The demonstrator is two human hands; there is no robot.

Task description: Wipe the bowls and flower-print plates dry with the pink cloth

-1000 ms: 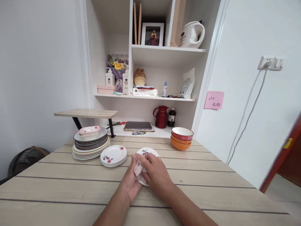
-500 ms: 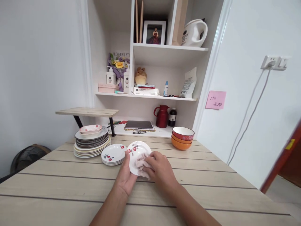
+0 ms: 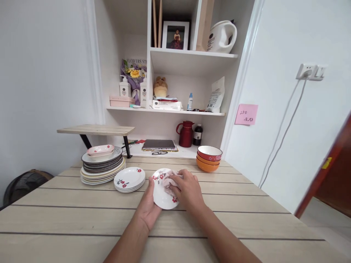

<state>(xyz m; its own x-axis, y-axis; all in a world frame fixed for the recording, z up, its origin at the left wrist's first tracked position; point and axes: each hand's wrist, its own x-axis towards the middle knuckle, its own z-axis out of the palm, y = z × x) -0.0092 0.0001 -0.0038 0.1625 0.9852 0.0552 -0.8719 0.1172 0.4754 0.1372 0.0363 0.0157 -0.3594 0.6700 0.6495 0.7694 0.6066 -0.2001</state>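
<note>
A small white plate with red flowers is tilted toward me above the table. My left hand grips its left edge, thumb on the rim and fingers underneath. In my right hand is a crumpled pale cloth, pressed on the plate's upper face; the fingers are closed round it. Just left of the held plate lies a low stack of matching flowered plates.
A taller stack of mixed plates, topped by pink-dotted dishes, stands at the left beneath a small raised shelf. Stacked bowls are at the back right. Behind lie eyeglasses, a laptop and a red jug.
The cloth has moved from the plate's lower right up to its upper part, uncovering a red flower near the bottom rim. The view has shifted slightly right.
</note>
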